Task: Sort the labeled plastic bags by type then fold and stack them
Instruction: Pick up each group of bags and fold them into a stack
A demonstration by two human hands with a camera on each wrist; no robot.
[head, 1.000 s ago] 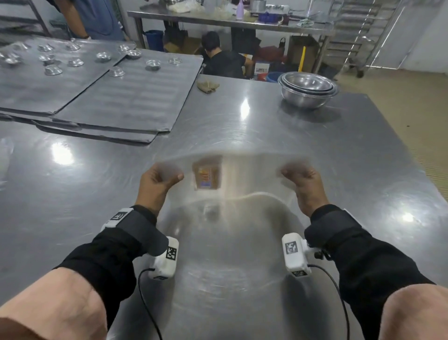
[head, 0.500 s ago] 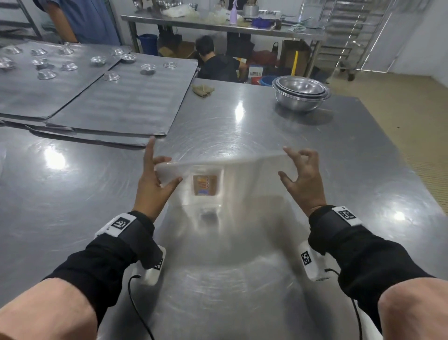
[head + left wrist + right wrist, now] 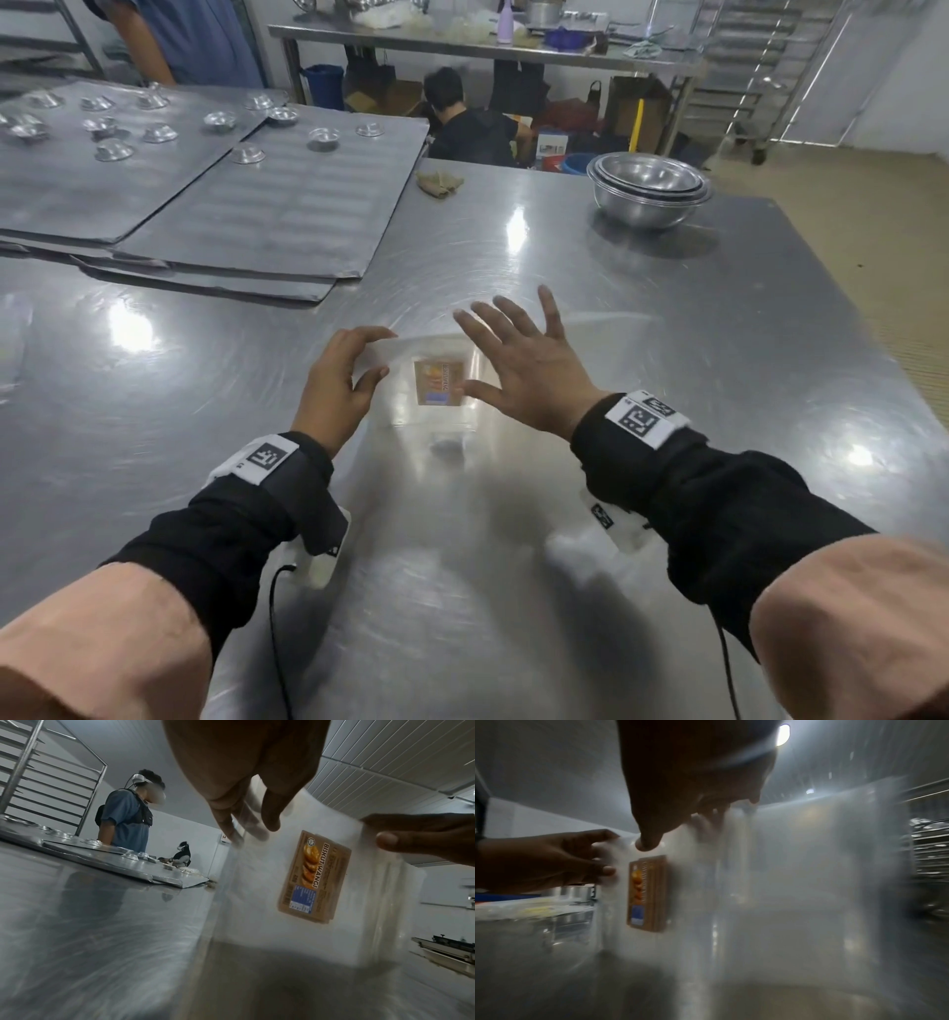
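Clear bag (image 3: 431, 354) with brown label (image 3: 439, 382) pinched at corner by left hand (image 3: 336, 383); right hand (image 3: 524, 372) spread flat over bag above steel surface (image 3: 667, 318).

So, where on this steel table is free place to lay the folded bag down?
Bare steel lies right of the right hand, between it and the table edge, below the steel bowls. More lies left of the left hand, below the metal trays. The far left is crowded with trays and small moulds.

Bright overhead glare on steel table (image 3: 667, 318), right wrist view blurred
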